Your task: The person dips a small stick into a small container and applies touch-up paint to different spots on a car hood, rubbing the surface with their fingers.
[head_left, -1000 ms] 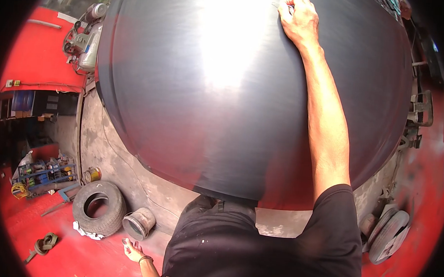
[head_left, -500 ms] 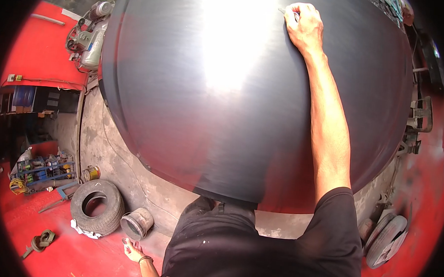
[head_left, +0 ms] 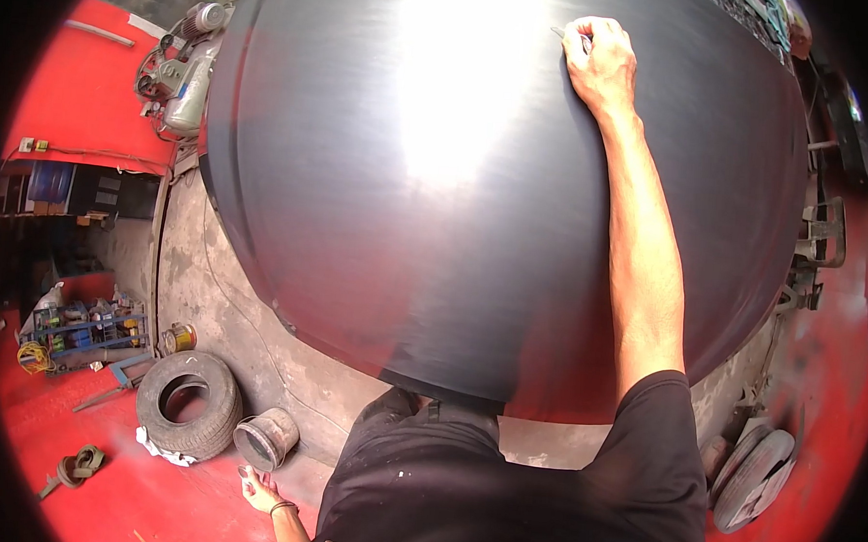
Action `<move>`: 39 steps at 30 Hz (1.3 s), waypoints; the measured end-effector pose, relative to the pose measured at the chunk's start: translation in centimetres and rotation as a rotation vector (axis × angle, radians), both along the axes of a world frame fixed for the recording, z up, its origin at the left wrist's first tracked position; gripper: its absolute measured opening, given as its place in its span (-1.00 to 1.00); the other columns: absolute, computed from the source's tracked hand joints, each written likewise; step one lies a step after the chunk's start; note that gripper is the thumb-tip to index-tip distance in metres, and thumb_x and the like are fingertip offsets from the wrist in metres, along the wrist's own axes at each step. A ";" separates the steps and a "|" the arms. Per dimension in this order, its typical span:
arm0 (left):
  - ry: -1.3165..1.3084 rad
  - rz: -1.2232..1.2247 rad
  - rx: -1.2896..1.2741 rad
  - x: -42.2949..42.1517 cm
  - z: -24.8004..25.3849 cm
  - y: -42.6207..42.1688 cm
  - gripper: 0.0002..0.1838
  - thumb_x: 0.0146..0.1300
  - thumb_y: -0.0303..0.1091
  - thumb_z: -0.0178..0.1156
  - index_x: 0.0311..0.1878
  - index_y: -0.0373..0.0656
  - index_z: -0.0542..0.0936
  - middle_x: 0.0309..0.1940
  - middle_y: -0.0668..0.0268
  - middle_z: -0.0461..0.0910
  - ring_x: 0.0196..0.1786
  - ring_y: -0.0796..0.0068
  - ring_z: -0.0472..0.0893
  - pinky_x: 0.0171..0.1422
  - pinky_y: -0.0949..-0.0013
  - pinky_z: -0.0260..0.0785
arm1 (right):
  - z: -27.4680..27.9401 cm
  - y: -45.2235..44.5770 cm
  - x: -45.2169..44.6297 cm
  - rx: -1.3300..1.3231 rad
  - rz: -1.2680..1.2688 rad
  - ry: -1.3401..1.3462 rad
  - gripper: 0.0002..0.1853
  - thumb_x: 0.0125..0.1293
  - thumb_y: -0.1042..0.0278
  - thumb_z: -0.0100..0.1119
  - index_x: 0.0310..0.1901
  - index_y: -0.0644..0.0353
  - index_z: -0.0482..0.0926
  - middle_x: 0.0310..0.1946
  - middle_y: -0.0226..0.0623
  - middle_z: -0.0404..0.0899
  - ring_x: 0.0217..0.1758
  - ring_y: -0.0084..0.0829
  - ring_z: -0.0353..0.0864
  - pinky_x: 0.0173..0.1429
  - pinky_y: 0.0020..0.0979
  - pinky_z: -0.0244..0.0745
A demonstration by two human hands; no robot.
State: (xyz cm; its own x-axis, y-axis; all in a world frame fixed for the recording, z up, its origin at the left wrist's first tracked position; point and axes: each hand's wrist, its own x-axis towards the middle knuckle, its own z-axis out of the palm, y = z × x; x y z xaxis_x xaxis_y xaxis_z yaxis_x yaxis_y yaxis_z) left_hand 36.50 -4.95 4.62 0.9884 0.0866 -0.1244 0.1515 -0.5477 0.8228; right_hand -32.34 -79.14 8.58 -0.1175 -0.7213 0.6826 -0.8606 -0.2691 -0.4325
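A broad dark car hood (head_left: 357, 258) with a satin sheen fills the upper middle, tinged red near its lower edge. My right hand (head_left: 601, 65) rests on its far part, right of a bright glare, with the arm stretched out. Its fingers are closed on a thin grey piece (head_left: 559, 31); only an edge shows, and the rest is hidden in the grip. Low at the left, away from the hood, my left hand (head_left: 262, 493) hangs near a bucket (head_left: 277, 429). Its fingers are curled in, with something small and greyish at the tips that I cannot make out.
A tyre (head_left: 213, 412) lies beside the bucket on the red and grey floor (head_left: 222, 252). An air compressor (head_left: 185, 95) stands left of the hood. A blue rack (head_left: 88, 329) holds bottles and tools. Wheels (head_left: 754, 479) lean at the lower right. A cable crosses the floor.
My right hand sits slightly lower and to the right in the picture, still closed on the thin piece. The whole view has shifted a little. My left hand looks the same.
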 end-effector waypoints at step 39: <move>-0.004 0.021 0.018 -0.5 -0.9 0.0 -0.12 0.16 0.17 0.73 0.39 -0.03 0.51 0.22 0.25 0.74 0.06 0.15 0.81 -0.02 0.23 0.49 | 0.6 0.8 0.5 0.000 0.029 -0.077 -0.74 0.52 0.12 0.40 -0.07 0.17 0.75 0.02 -0.16 0.74 0.19 -0.05 0.72 0.32 -0.03 0.63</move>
